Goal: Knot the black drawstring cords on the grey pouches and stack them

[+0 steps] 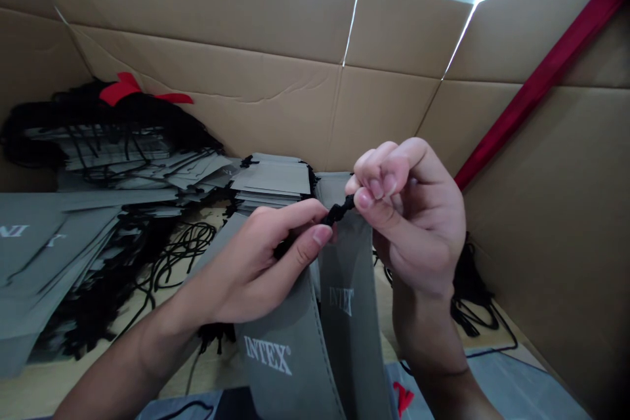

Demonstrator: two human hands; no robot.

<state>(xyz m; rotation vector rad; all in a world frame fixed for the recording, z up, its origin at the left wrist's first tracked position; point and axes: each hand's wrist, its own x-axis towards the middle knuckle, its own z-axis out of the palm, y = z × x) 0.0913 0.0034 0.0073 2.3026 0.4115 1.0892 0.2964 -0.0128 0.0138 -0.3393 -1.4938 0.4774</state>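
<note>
A knotted black cord [338, 212] spans the short gap between my two hands. My left hand [273, 259] pinches its left end between thumb and forefinger. My right hand [413, 216] grips the other end between thumb and bent fingers, a little higher. Below hang grey fabric pieces printed INTEX; one grey pouch [280, 367] is under my left hand, and a second grey piece [352, 341] hangs beside it. Whether the cord is attached to them is hidden by my fingers.
Behind stands a stack of grey pouches [275, 177]. At left lie a pile of grey pouches with black cords [128, 144] and a fanned stack [54, 249]. Loose black cords [182, 249] lie on the table. Cardboard walls [275, 85] enclose the area; a red strap [536, 85] slants at right.
</note>
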